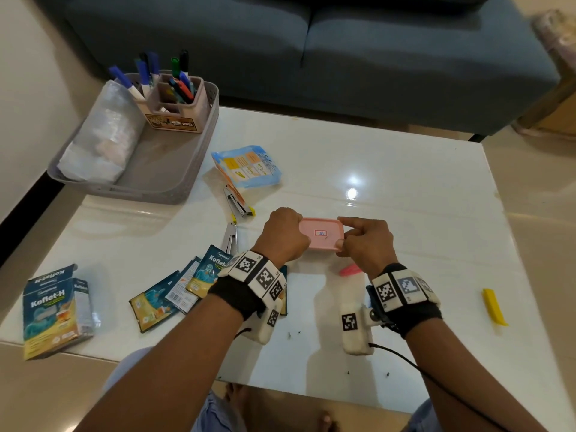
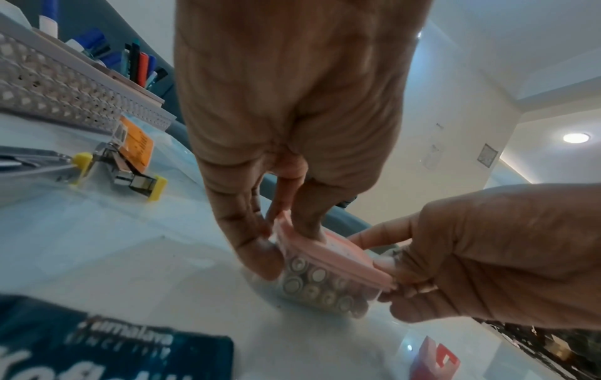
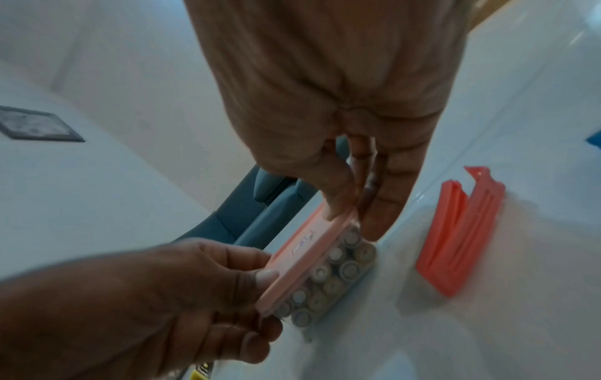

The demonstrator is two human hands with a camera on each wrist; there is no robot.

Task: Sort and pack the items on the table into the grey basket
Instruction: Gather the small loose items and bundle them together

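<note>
A small clear box with a pink lid (image 1: pixel 322 233) sits on the white table (image 1: pixel 405 188), and several batteries show through its side (image 2: pixel 312 282). My left hand (image 1: pixel 286 235) grips its left end, thumb low on the wall and fingers on the lid (image 2: pixel 283 244). My right hand (image 1: pixel 355 238) pinches the right end between thumb and fingers (image 3: pixel 357 213). The grey basket (image 1: pixel 174 169) stands at the far left, holding a pen holder (image 1: pixel 177 101) with several markers and a clear plastic bag (image 1: pixel 103 135).
Two staplers (image 1: pixel 238 204) (image 1: pixel 230 236) and a blue packet (image 1: pixel 249 166) lie between basket and box. Koflet sachets (image 1: pixel 177 285) and a Koflet carton (image 1: pixel 56 310) lie near left. A pink clip (image 3: pixel 462 231) lies by my right wrist, a yellow clip (image 1: pixel 494 307) further right. A sofa (image 1: pixel 343 42) stands behind.
</note>
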